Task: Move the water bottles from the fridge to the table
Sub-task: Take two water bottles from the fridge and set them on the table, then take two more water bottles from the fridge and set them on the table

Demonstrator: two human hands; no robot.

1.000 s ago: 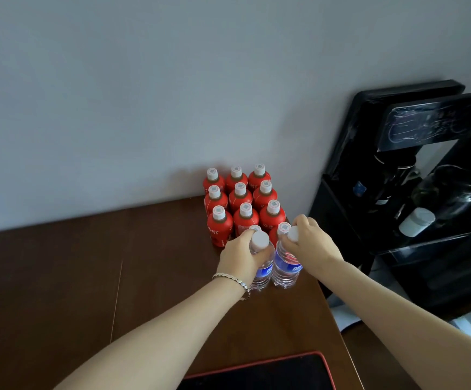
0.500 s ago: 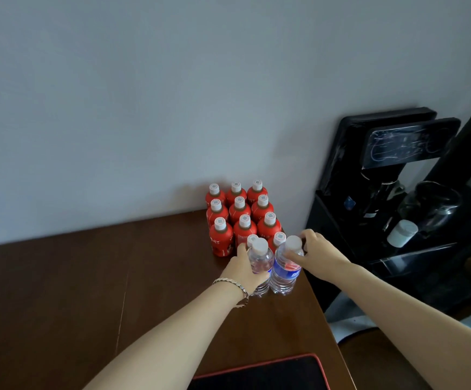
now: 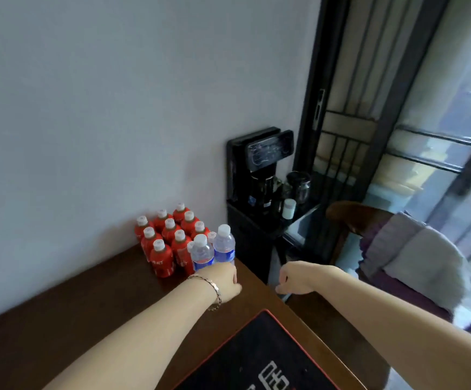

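Note:
Two clear water bottles with blue labels and white caps, one (image 3: 201, 253) just left of the other (image 3: 224, 245), stand upright side by side on the brown table (image 3: 88, 319) near its right edge. My left hand (image 3: 223, 280), with a bracelet on the wrist, sits low right in front of their bases and hides their bottoms. Its fingers are hidden, so I cannot tell whether it touches them. My right hand (image 3: 293, 278) hangs past the table's right edge, loosely curled, holding nothing and apart from the bottles.
Several red bottles (image 3: 169, 240) stand in rows against the wall, right behind the water bottles. A black water dispenser (image 3: 259, 175) stands beside the table's right edge. A red-edged black mat (image 3: 257, 356) lies near me. A cloth-draped chair (image 3: 414, 257) is at right.
Both hands have come off the bottle caps. The left hand dropped to the bottles' bases and the right pulled back past the table edge. My view swung right, toward the window.

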